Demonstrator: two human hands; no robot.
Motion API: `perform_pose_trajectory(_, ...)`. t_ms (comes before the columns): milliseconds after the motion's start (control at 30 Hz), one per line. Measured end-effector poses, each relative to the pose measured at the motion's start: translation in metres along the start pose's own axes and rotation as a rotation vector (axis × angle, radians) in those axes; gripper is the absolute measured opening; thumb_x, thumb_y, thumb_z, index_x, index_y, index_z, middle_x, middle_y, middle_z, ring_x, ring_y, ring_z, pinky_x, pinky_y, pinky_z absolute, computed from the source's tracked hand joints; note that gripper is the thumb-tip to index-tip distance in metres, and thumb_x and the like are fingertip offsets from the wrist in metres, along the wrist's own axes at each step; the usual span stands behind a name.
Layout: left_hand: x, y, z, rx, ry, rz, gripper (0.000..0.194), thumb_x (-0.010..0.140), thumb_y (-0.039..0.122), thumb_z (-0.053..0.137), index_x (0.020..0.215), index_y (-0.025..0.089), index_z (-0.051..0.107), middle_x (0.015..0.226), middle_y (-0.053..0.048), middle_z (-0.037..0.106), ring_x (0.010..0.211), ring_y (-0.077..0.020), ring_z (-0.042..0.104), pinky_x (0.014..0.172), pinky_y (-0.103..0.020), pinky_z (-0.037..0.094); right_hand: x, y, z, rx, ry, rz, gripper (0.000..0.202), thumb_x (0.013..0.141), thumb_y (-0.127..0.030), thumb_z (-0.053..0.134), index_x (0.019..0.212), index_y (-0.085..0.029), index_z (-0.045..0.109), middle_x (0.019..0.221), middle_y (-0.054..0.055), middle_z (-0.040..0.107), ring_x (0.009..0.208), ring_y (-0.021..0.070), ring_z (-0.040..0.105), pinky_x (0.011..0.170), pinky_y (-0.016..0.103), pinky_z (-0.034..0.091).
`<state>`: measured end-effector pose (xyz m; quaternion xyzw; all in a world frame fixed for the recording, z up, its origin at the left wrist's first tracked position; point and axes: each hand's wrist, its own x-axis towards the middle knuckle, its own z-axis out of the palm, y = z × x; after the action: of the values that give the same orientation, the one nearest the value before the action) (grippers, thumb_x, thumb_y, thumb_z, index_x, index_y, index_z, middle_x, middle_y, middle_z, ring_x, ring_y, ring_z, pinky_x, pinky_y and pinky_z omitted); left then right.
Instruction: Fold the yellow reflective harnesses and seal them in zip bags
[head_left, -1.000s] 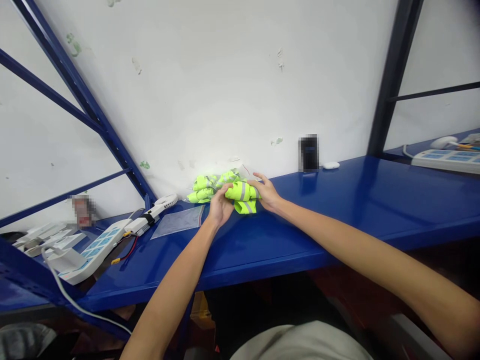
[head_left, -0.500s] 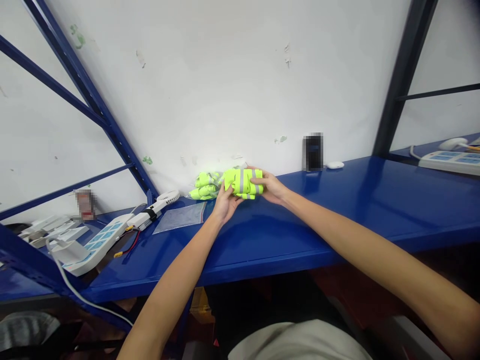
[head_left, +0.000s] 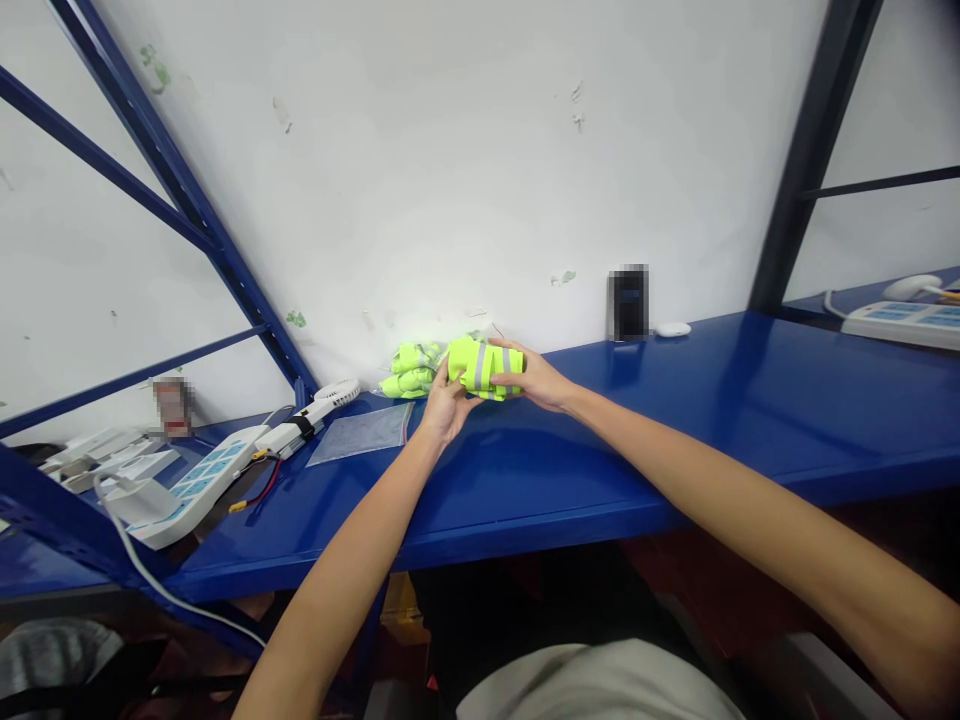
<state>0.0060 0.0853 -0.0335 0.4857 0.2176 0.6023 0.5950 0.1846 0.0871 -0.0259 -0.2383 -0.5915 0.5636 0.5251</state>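
A bright yellow-green reflective vest with grey stripes is bundled into a compact roll just above the blue table. My left hand grips its left lower side, and my right hand is wrapped round its right end. Behind and to the left, more yellow-green bundles lie by the wall in what looks like clear plastic. A flat clear zip bag rests on the table to the left of my left hand.
On the left are a white handheld fan, a power strip and a red-black cable with yellow connectors. A dark blurred object and a small white case stand by the wall. A blue rack post rises at left.
The vest roll has tilted slightly between my hands, and my right hand's fingers have shifted a little on its right end. Everything else stays in place.
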Motion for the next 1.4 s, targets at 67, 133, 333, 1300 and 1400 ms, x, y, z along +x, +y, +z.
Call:
perform_pose_trajectory(67, 0.0, 0.0, -0.002, 0.005, -0.001, 0.002, 0.067, 0.069, 0.009, 0.071, 0.128, 0.036, 0.055, 0.113, 0.0, 0.065, 0.089, -0.0149, 0.062, 0.089, -0.042, 0.053, -0.002, 0.0, 0.002, -0.066, 0.021, -0.002, 0.089, 0.06, -0.025, 0.087, 0.14, -0.025, 0.048, 0.11, 0.007, 0.065, 0.089, 0.0199, 0.064, 0.069, 0.032, 0.059)
perform_pose_trajectory(133, 0.0, 0.0, -0.003, 0.012, 0.002, 0.01, 0.067, 0.068, 0.009, 0.072, 0.128, 0.035, 0.055, 0.11, 0.0, 0.066, 0.088, -0.0152, 0.063, 0.089, -0.041, 0.054, -0.003, 0.0, 0.005, -0.076, 0.022, -0.007, 0.088, 0.059, -0.027, 0.088, 0.138, -0.026, 0.05, 0.104, 0.005, 0.065, 0.086, 0.02, 0.064, 0.066, 0.032, 0.059)
perform_pose_trajectory(333, 0.003, 0.001, -0.001, 0.057, 0.005, -0.002, 0.066, 0.071, 0.015, 0.072, 0.131, 0.034, 0.053, 0.109, -0.001, 0.066, 0.091, -0.0167, 0.064, 0.089, -0.041, 0.053, -0.001, 0.005, 0.018, 0.011, 0.178, -0.127, 0.068, 0.057, -0.02, 0.085, 0.122, -0.022, 0.065, 0.104, 0.003, 0.07, 0.091, 0.0186, 0.064, 0.08, 0.032, 0.057)
perform_pose_trajectory(1300, -0.007, 0.044, -0.071, 1.266, -0.474, -0.139, 0.019, 0.077, 0.035, 0.059, 0.075, 0.019, 0.069, 0.075, -0.005, 0.068, 0.068, -0.0212, 0.061, 0.065, -0.03, 0.047, -0.002, 0.01, 0.019, -0.016, 0.025, -0.027, 0.059, 0.063, -0.014, 0.081, 0.12, -0.024, 0.067, 0.111, 0.006, 0.071, 0.1, 0.0243, 0.067, 0.094, 0.047, 0.054)
perform_pose_trajectory(1400, -0.013, 0.035, -0.059, 1.23, -0.425, -0.041, 0.014, 0.07, 0.027, 0.067, 0.081, 0.021, 0.072, 0.079, -0.004, 0.07, 0.072, -0.0227, 0.061, 0.068, -0.031, 0.049, -0.005, 0.005, 0.028, 0.186, -0.032, 0.045, 0.063, 0.062, -0.011, 0.081, 0.121, -0.023, 0.065, 0.11, 0.006, 0.071, 0.095, 0.022, 0.068, 0.087, 0.041, 0.059)
